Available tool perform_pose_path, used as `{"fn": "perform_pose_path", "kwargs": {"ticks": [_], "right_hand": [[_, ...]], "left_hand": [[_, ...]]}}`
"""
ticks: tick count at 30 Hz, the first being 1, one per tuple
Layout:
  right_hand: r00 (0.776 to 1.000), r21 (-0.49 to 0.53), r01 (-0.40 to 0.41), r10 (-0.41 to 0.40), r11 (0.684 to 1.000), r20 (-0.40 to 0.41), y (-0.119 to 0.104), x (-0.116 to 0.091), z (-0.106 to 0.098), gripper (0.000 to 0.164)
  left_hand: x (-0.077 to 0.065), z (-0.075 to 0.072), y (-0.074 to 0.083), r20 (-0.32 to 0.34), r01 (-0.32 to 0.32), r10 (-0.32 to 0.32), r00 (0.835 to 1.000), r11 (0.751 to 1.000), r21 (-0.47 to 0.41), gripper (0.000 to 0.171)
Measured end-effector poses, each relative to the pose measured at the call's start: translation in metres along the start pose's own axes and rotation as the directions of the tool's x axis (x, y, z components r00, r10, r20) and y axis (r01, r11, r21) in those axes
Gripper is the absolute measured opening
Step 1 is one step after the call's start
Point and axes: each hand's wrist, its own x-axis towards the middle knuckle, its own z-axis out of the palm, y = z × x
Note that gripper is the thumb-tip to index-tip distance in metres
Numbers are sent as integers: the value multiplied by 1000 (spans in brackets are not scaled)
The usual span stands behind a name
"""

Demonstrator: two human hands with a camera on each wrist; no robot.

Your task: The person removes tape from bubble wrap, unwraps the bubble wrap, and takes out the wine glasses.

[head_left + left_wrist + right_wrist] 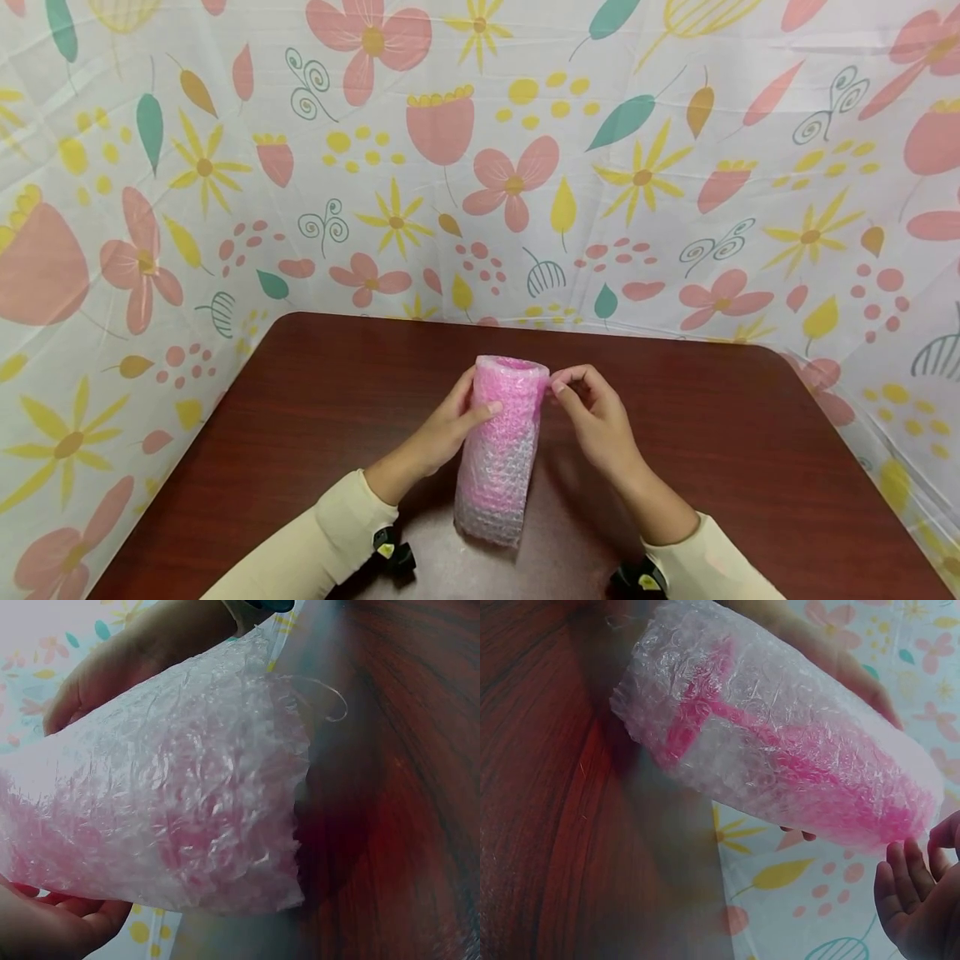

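A tall roll of bubble wrap [501, 450] with pink showing through it stands upright, slightly tilted, over the dark table. Its upper end is a round opening with a pinkish rim. My left hand [448, 429] grips the upper left side, thumb lying across the front. At the upper right edge, my right hand [603, 425] pinches the wrap between thumb and index finger. In the right wrist view, pink bands run under the clear bubbles of the roll [780, 750], and the fingers of my right hand [922, 900] meet its pink end. The exact bit pinched is too small to see.
The dark reddish-brown table [300, 467] has rounded far corners. A white cloth [450, 242] printed with flowers and leaves hangs behind it and along both sides. A thin clear strand [330, 694] sticks out by the roll's lower end in the left wrist view.
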Motion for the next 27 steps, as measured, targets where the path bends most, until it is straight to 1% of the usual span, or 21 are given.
{"fn": "perform_pose_path", "kwargs": {"ticks": [6,18,24,27], "right_hand": [[1000,-5,1,-1,1000,9,-1,1,-1,15],[997,-22,52,-51,998,63,2,0,-3,20],[995,-20,56,-54,998,83,1,1,-4,19],[994,-18,76,-75,997,79,-1,2,-5,16]], "left_hand": [[2,-2,-1,-26,-11,11,1000,1000,10,73],[2,-3,-2,-83,29,-28,996,999,16,75],[2,-3,-1,-110,28,-27,994,1000,10,77],[1,-3,-1,-125,35,-33,992,999,10,78]]}}
